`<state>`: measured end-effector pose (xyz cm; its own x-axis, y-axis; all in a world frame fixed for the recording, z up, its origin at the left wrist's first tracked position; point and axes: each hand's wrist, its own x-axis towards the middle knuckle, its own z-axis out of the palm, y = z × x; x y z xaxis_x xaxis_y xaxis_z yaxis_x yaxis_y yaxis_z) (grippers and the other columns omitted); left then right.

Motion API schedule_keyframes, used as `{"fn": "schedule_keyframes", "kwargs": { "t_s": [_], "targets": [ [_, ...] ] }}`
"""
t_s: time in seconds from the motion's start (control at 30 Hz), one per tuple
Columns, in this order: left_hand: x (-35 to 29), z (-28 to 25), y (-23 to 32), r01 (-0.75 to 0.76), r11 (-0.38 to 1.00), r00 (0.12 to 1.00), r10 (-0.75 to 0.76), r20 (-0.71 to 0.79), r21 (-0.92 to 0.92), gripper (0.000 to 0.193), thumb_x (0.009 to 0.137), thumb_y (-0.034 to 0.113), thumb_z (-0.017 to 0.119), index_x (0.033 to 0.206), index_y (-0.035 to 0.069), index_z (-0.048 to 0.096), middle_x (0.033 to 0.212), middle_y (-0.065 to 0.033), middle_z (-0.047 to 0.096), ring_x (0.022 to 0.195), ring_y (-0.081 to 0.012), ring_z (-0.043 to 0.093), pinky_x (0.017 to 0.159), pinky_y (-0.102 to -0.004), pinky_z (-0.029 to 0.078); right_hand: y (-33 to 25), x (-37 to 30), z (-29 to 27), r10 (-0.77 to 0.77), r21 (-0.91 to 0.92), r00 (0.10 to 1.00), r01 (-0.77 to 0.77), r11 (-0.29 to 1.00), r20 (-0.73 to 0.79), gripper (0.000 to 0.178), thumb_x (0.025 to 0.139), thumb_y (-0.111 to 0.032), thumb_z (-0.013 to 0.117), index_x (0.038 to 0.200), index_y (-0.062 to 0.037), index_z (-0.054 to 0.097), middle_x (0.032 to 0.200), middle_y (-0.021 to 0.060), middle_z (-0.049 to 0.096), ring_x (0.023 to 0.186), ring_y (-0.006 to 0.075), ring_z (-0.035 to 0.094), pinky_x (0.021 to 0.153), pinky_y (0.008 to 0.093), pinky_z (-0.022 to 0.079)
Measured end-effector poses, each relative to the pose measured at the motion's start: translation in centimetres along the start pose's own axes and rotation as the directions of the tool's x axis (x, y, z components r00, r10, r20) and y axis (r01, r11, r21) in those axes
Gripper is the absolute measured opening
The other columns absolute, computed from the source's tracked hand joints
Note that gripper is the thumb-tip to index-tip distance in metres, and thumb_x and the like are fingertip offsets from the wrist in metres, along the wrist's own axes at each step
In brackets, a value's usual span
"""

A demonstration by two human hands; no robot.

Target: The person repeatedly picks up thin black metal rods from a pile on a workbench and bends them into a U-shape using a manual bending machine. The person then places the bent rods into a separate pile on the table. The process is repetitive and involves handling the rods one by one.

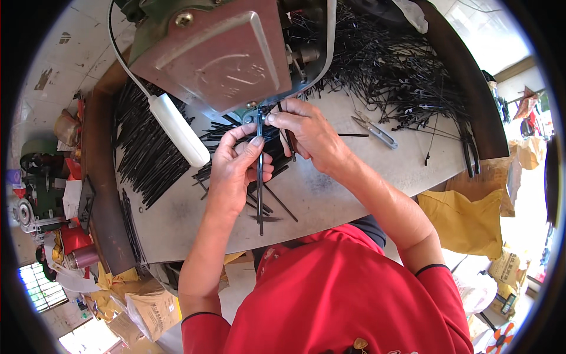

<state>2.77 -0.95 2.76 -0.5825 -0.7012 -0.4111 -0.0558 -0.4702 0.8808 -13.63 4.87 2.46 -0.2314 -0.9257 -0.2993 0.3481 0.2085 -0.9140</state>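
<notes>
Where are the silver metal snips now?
In the head view, the snips lie on the grey table, right of the right hand, below the tangled black strips.

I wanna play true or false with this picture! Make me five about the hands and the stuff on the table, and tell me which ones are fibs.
1. The left hand holds a long black rod. True.
2. The metal snips lie to the left of both hands. False: the metal snips lie on the table to the right of them.
3. A white bar hangs to the left of the hands. True.
4. The person wears a green shirt. False: it is a red shirt.
5. The right hand is flat on the table, holding nothing. False: the right hand is raised, with its fingers closed around something thin and black.
</notes>
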Motion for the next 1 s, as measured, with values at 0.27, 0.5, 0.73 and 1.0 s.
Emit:
{"fn": "schedule_keyframes", "kwargs": {
  "t_s": [0.27, 0.5, 0.73, 1.0],
  "targets": [
    [-2.9, 2.1, -0.6, -0.056, 0.998, 0.998, 0.056, 0.027, 0.010, 0.044, 0.090, 0.011, 0.060, 0.129, -0.003, 0.043, 0.093, -0.0079, 0.062, 0.081, -0.0162, 0.065, 0.072, -0.0299, 0.056, 0.9, -1.1, 0.1, -0.111, -0.030, 0.989, 0.114, 0.993, 0.102, 0.030, 0.088, -0.018, 0.063, 0.104, 0.0060, 0.056, 0.069, 0.0063, 0.060, 0.050, 0.0092, 0.058, 0.043, 0.0231, 0.045],
    [-3.6, 1.8, -2.7, -0.384, 0.797, 0.907, 0.419, 0.031, 0.467, 0.037, 0.089, 0.004, 0.060, 0.125, -0.002, 0.053, 0.084, -0.0054, 0.063, 0.072, -0.0106, 0.062, 0.067, -0.0236, 0.050, -0.1, -2.3, 0.3, -0.071, -0.171, 0.995, 0.081, 0.982, 0.066, 0.028, 0.086, -0.018, 0.065, 0.101, 0.0038, 0.056, 0.071, 0.0073, 0.063, 0.045, 0.0086, 0.051, 0.039, 0.0226, 0.038],
    [-1.3, -1.6, -1.2, -0.277, 0.864, 0.947, 0.321, -0.036, 0.420, 0.045, 0.082, 0.005, 0.068, 0.124, -0.001, 0.055, 0.079, -0.0030, 0.063, 0.069, -0.0080, 0.059, 0.065, -0.0223, 0.049, -0.4, -1.5, -2.0, 0.019, 0.134, 0.999, -0.023, 0.991, 0.031, 0.019, 0.088, -0.017, 0.057, 0.095, -0.0003, 0.051, 0.083, 0.0158, 0.068, 0.060, 0.0194, 0.065, 0.054, 0.0266, 0.052],
    [1.4, -1.1, -0.5, -0.502, 0.860, 0.837, 0.455, -0.303, -0.095, 0.021, 0.086, 0.003, 0.063, 0.104, -0.003, 0.053, 0.091, -0.0138, 0.064, 0.077, -0.0218, 0.067, 0.070, -0.0274, 0.056, 1.9, 0.5, -1.5, -0.082, 0.525, 0.987, 0.142, 0.839, -0.136, 0.014, 0.094, -0.013, 0.049, 0.099, -0.0002, 0.048, 0.098, 0.0193, 0.064, 0.092, 0.0265, 0.067, 0.079, 0.0327, 0.056]
  ]
}}
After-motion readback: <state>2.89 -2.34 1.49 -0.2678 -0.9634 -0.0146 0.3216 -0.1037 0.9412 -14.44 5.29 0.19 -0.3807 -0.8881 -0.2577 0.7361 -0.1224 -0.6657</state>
